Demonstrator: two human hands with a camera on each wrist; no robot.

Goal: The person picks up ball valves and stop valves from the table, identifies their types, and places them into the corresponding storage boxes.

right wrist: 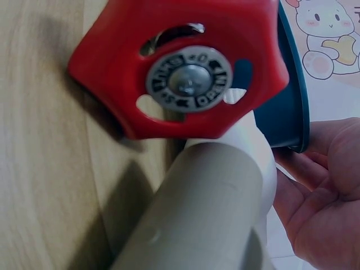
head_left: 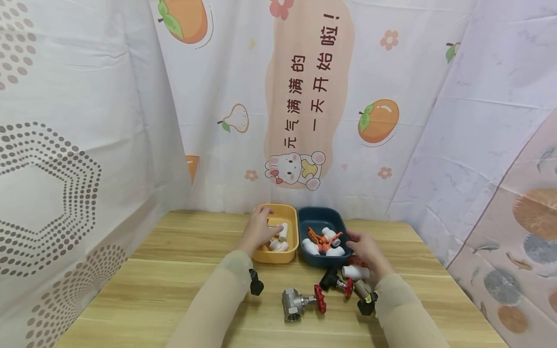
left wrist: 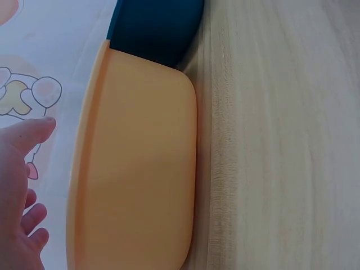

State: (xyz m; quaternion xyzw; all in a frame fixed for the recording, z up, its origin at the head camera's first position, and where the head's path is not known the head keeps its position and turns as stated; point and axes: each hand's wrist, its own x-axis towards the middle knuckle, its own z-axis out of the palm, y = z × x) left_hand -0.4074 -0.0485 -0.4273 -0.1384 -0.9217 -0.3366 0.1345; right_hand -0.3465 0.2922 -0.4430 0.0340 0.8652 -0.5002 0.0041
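Observation:
My left hand (head_left: 257,229) hangs over the yellow bin (head_left: 275,258), thumb and fingers apart. White pipe fittings (head_left: 278,245) lie in that bin below it. In the left wrist view, the loosely bent fingers show beyond the bin's rim. At the right rim of the dark blue bin (head_left: 321,261), my right hand (head_left: 364,249) touches the edge with its fingertips, which the right wrist view partly hides behind the rim. Inside the blue bin are white valves with orange handles (head_left: 316,237). Below the right hand lies a white fitting (head_left: 355,272).
In front of the bins lie a metal valve with a red handwheel (head_left: 295,304) and a black valve (head_left: 331,279), also with a red wheel. A grey-beige fitting (right wrist: 197,208) lies close under the right wrist. Printed curtains (head_left: 217,159) hang behind the wooden table (head_left: 165,270).

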